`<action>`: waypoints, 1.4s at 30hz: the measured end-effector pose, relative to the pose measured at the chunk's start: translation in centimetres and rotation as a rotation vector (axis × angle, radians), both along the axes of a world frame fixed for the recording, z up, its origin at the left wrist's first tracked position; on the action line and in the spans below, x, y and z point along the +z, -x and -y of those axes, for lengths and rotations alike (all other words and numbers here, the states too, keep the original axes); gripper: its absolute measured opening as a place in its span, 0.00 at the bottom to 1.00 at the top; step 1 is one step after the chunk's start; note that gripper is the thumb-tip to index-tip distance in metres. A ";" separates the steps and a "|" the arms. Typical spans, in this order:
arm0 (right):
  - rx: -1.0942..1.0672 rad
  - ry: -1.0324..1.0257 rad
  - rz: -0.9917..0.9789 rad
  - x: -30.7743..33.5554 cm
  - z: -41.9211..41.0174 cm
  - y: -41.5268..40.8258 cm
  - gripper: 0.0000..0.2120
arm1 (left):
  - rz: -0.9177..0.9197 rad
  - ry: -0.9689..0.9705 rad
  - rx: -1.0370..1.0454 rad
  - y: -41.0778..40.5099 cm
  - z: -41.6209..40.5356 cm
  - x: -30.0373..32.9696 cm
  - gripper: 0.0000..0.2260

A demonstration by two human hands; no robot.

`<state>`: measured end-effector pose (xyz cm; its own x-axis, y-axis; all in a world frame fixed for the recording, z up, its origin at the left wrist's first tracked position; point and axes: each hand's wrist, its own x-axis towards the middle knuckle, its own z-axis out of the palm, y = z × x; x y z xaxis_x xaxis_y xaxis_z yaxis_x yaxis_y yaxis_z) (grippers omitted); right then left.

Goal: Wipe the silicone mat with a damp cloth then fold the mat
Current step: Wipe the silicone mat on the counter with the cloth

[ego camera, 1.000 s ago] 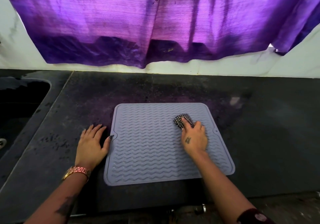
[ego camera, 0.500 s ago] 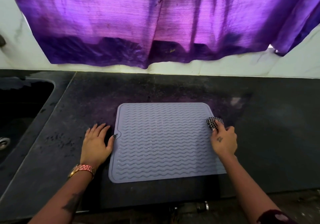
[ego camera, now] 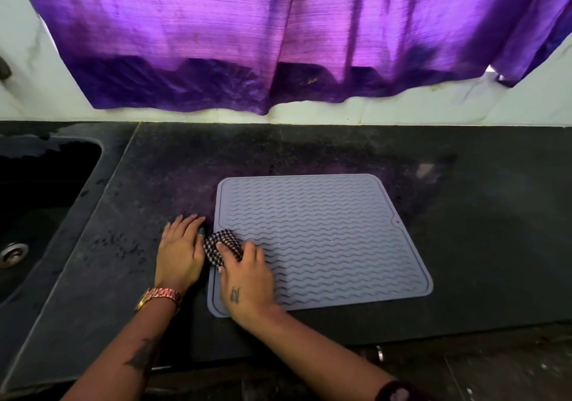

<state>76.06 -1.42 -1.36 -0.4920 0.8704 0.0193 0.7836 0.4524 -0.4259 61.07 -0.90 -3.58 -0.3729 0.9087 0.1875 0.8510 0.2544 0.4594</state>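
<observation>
A grey silicone mat with wavy ridges lies flat on the dark counter. My right hand presses a black-and-white checked cloth onto the mat's left edge, fingers bunched over it. Beside it, my left hand rests palm down on the counter just left of the mat, its thumb touching the mat's edge and the cloth. A pink-gold watch sits on the left wrist.
A dark sink with a metal drain is sunk into the counter at the far left. A purple curtain hangs over the white wall behind. The counter's front edge runs just below the mat.
My right hand has swept the cloth across the mat, first out to the right edge, now back to the left edge beside my left hand. The left hand has stayed put.
</observation>
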 end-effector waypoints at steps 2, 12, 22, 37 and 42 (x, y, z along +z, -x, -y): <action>0.010 -0.009 0.046 -0.2 -0.1 -0.1 0.22 | 0.003 0.003 -0.006 0.0 -0.1 0.0 0.24; -0.207 -0.075 0.063 -0.7 -3.0 -7.9 0.20 | -0.055 0.065 -0.014 -0.1 -0.1 0.0 0.28; -0.507 -0.088 0.149 -0.3 -6.4 -17.6 0.21 | -0.087 0.070 -0.012 -0.2 0.1 -0.1 0.29; -0.776 -0.059 0.049 0.9 -8.8 -25.1 0.20 | -0.088 0.075 -0.005 -0.2 0.3 0.1 0.28; -0.763 -0.011 -0.120 1.7 -6.1 -19.5 0.20 | -0.068 0.062 -0.023 -0.2 0.3 0.0 0.23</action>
<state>95.54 4.72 0.33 0.2501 0.9672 0.0448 0.8288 -0.1900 -0.5264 61.26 -1.23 -3.57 -0.3404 0.9274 0.1551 0.8854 0.2607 0.3848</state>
